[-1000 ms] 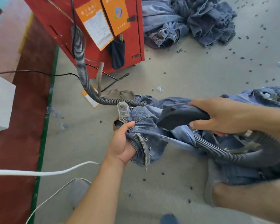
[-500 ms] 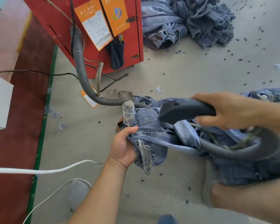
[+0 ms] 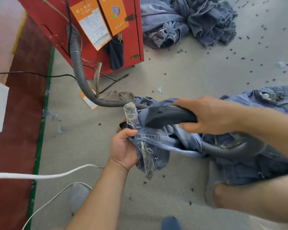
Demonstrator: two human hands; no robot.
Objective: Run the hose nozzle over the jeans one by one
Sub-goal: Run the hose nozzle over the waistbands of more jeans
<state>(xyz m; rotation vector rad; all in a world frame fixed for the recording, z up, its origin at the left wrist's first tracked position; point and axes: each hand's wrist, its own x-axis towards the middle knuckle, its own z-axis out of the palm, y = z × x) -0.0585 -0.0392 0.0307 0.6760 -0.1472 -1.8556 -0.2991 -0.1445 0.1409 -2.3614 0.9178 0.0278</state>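
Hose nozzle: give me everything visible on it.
The black, smooth plastic hose nozzle is a tapered, wedge-like head, lying roughly level with its mouth toward the left, against the crumpled blue denim jeans. The right hand grips its rear. A grey ribbed hose loops away beneath that hand.

Left hand (image 3: 123, 150) grips jeans (image 3: 155, 143); right hand (image 3: 208, 115) holds hose nozzle (image 3: 166, 116) against denim.

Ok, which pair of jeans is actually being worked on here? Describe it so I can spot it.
Start at the red cabinet and follow its ribbed grey hose down. The jeans there are gripped by the left hand, under the black nozzle; the other denim heaps lie untouched.
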